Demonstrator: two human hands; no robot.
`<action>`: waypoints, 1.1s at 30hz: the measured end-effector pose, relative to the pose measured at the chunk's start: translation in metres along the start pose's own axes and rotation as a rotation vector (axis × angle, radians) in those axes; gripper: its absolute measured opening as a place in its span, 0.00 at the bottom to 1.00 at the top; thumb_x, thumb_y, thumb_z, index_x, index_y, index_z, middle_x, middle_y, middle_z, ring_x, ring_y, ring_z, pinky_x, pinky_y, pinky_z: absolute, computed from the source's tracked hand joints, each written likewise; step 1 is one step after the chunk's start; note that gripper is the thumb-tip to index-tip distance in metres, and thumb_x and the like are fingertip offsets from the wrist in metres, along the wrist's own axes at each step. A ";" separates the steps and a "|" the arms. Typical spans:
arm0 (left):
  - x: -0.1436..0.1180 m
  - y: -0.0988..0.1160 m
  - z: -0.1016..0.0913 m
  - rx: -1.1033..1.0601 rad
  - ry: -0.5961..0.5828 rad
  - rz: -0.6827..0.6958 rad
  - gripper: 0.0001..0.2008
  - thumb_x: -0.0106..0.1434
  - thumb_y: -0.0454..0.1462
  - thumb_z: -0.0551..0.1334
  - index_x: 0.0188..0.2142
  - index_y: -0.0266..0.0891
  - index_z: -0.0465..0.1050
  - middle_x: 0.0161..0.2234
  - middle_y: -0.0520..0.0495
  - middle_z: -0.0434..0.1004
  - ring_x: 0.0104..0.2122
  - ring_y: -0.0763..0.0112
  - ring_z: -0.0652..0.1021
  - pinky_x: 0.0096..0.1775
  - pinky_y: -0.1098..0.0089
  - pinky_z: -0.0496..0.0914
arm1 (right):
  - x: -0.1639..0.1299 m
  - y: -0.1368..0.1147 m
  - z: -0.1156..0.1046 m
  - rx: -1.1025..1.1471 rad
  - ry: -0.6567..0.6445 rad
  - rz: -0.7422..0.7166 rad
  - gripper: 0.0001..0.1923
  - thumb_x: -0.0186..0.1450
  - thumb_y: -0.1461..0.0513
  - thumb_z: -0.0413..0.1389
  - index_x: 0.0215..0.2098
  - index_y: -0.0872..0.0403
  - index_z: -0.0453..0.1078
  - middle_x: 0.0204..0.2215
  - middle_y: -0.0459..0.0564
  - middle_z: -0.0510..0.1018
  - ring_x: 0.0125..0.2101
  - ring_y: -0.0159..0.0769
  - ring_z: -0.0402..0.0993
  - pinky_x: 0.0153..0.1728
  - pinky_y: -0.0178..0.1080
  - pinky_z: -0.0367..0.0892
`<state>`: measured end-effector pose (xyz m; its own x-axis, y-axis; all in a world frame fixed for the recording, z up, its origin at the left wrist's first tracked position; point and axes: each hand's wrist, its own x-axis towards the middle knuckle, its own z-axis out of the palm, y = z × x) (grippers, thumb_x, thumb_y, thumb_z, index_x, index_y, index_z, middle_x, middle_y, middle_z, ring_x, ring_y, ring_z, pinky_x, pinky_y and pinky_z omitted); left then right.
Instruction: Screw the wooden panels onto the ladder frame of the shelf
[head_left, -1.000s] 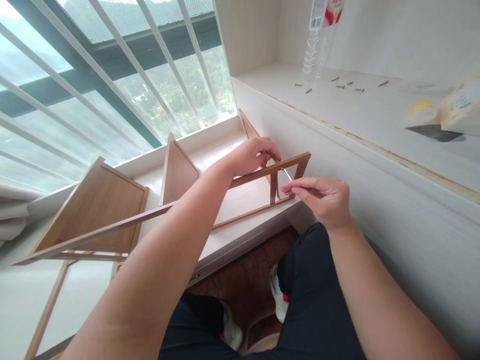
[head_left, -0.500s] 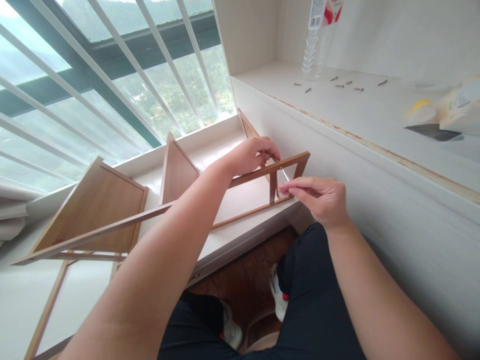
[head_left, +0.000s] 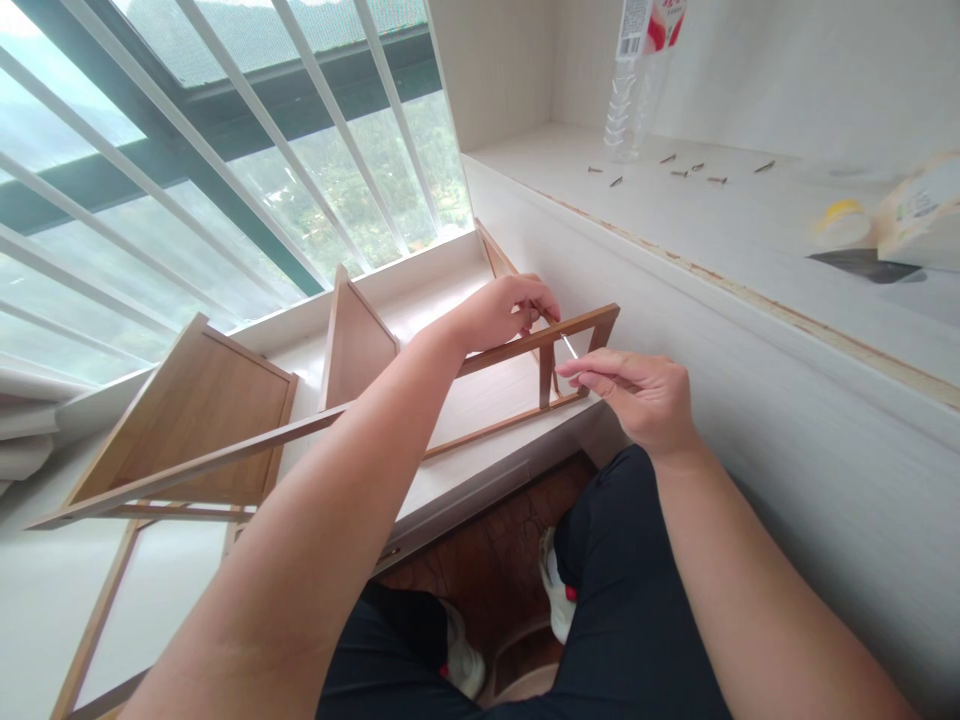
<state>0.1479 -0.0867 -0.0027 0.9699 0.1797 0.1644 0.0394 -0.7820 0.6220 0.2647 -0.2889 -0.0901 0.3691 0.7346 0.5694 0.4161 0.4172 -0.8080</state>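
Note:
My left hand (head_left: 517, 308) reaches over the top rail of a slim wooden frame (head_left: 581, 325), its fingers curled on the wood near the right end. My right hand (head_left: 637, 395) is closed in a pinch on a thin silver driver (head_left: 570, 346). The driver's tip meets the rail close to an upright, and my fingers hide its other end, so its exact kind is unclear. The frame is part of a wooden rack lying on its side, with shelf panels (head_left: 187, 415) standing up to the left.
On the white ledge (head_left: 750, 240) at right lie several loose screws (head_left: 679, 174), a clear plastic bottle (head_left: 630, 105) and a pack with a yellow cap (head_left: 846, 218). A barred window is at left. The white side wall (head_left: 757, 420) rises close beside the frame's right end.
My right hand's fingers shift slightly around the driver. The left hand and the wooden frame stay in place.

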 end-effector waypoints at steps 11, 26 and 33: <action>0.000 -0.003 0.000 0.007 -0.010 0.021 0.11 0.61 0.30 0.61 0.40 0.37 0.80 0.42 0.43 0.79 0.37 0.71 0.78 0.42 0.69 0.74 | 0.000 0.006 0.002 0.079 0.057 0.063 0.12 0.68 0.56 0.61 0.48 0.45 0.81 0.39 0.47 0.86 0.29 0.37 0.81 0.39 0.45 0.79; 0.000 -0.003 0.001 -0.007 -0.007 -0.001 0.11 0.61 0.29 0.59 0.40 0.37 0.80 0.42 0.44 0.79 0.37 0.71 0.78 0.42 0.69 0.74 | -0.004 0.010 0.008 -0.334 0.265 -0.118 0.13 0.67 0.59 0.62 0.49 0.44 0.81 0.40 0.49 0.86 0.38 0.46 0.84 0.44 0.47 0.78; -0.002 0.005 0.000 -0.002 0.005 -0.046 0.10 0.63 0.30 0.59 0.39 0.38 0.80 0.43 0.44 0.79 0.37 0.72 0.78 0.42 0.70 0.73 | -0.005 0.008 0.016 -0.393 0.332 -0.051 0.09 0.67 0.56 0.61 0.39 0.48 0.84 0.29 0.49 0.86 0.27 0.43 0.82 0.33 0.43 0.76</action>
<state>0.1458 -0.0904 0.0001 0.9659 0.2182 0.1391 0.0835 -0.7717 0.6305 0.2526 -0.2805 -0.1020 0.5575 0.4823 0.6757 0.6978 0.1686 -0.6961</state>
